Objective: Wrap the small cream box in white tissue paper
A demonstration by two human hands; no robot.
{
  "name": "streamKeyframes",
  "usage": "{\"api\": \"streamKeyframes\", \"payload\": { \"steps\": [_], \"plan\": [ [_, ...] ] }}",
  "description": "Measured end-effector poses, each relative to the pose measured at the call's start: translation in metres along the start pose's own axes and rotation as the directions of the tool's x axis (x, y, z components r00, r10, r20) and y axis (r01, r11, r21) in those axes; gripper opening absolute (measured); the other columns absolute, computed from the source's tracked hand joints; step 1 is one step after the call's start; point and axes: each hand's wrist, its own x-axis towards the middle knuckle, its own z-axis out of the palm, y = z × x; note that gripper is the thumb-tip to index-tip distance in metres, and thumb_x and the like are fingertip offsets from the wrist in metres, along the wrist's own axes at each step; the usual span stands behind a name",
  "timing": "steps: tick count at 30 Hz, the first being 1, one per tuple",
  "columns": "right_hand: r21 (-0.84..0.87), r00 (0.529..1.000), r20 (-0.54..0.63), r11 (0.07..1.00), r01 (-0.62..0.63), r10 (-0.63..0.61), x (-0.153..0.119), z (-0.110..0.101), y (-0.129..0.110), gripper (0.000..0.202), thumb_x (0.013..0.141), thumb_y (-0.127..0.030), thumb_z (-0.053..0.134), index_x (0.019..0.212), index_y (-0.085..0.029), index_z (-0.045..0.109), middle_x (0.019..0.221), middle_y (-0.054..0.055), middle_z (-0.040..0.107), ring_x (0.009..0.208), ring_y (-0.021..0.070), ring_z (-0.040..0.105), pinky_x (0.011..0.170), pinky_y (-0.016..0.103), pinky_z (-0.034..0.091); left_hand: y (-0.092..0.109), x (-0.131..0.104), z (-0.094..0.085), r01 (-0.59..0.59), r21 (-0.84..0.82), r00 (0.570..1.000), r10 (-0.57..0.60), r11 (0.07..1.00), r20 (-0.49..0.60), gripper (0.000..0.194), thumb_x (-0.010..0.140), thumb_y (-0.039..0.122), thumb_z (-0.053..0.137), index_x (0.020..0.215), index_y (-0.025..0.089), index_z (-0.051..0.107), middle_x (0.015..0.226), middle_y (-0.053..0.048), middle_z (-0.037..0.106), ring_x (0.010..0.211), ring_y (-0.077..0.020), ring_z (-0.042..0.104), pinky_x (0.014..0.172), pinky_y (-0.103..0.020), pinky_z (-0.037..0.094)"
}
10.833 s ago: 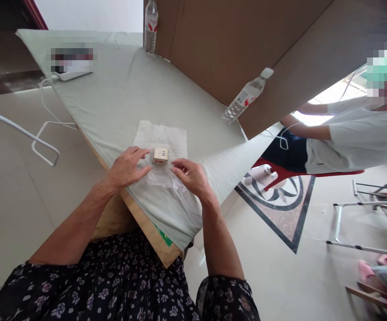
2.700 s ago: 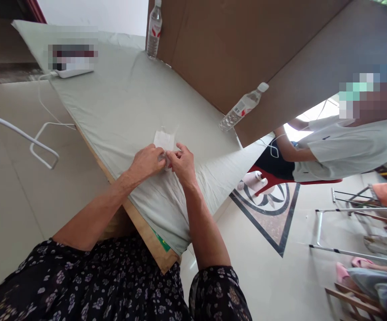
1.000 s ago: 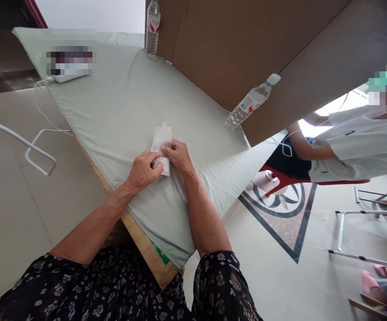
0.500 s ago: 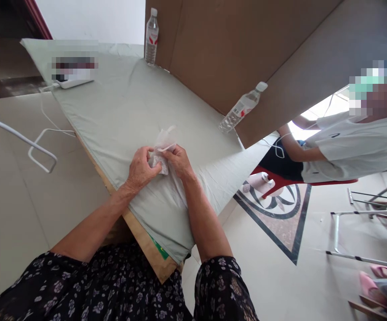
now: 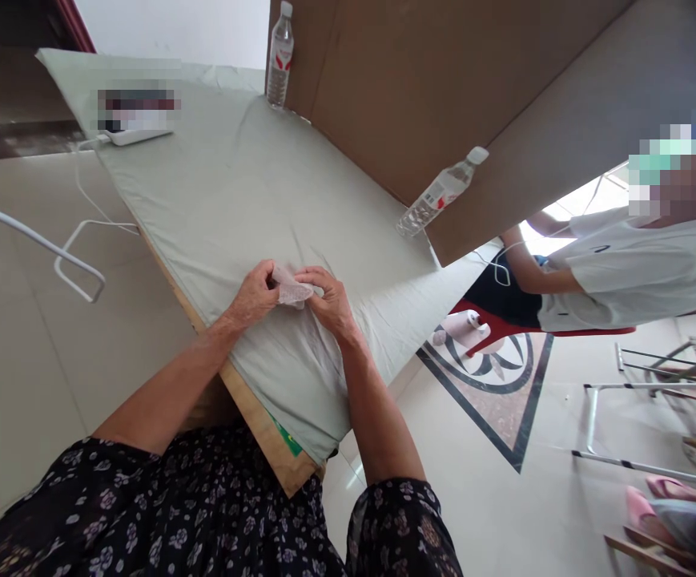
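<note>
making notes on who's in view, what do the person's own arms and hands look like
Both hands, left and right, are bare: no gloves, rings or watch visible. The sleeves are loose black fabric with small pale flowers, partly see-through, ending around the elbows.

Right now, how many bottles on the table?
2. One clear bottle stands by the cardboard's far left edge; the other bottle is by its near right corner. The cardboard may hide more.
</note>
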Motion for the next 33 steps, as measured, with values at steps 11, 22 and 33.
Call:
{"api": "streamKeyframes", "payload": {
  "steps": [11, 22, 33],
  "plan": [
    [-0.361, 0.995, 0.055, 0.927, 0.1, -0.086, -0.016, 0.008, -0.004, 0.031, 0.092, -0.023, 0.063, 0.122, -0.025, 0.071, 0.132, 0.011, 0.069, 0.126, 0.027, 0.062, 0.112, 0.047, 0.047, 0.008, -0.003, -0.007, -0.074, 0.103, 0.997, 0.072, 0.992, 0.022, 0.028, 0.068, 0.038, 0.066, 0.089, 0.02, 0.064, 0.119, -0.012, 0.07, 0.107, -0.0255, 0.065, 0.098, -0.04, 0.05],
    [0.076, 0.943, 0.002, 0.94, -0.332, 0.333, 0.0, 0.013, 0.0, 0.042, 0.087, -0.063, 0.061, 0.091, -0.021, 0.066, 0.079, -0.001, 0.065, 0.076, 0.0159, 0.058, 0.071, 0.029, 0.047, 0.02, -0.006, -0.008, 0.002, 0.154, 0.978, -0.034, 0.988, 0.206, 0.04, 0.074, 0.045, 0.065, 0.102, 0.017, 0.063, 0.089, -0.001, 0.064, 0.081, -0.0181, 0.058, 0.073, -0.03, 0.048],
    [-0.316, 0.999, -0.043, 0.949, -0.002, -0.012, -0.031, 0.004, -0.006, 0.062, 0.083, -0.052, 0.077, 0.136, -0.025, 0.061, 0.137, 0.014, 0.068, 0.124, 0.0321, 0.061, 0.111, 0.053, 0.046, 0.01, -0.006, -0.007, 0.049, 0.019, 0.981, -0.052, 0.999, 0.187, 0.073, 0.077, 0.04, 0.07, 0.142, 0.013, 0.051, 0.131, -0.012, 0.067, 0.118, -0.0261, 0.063, 0.104, -0.039, 0.049]
  ]
}}
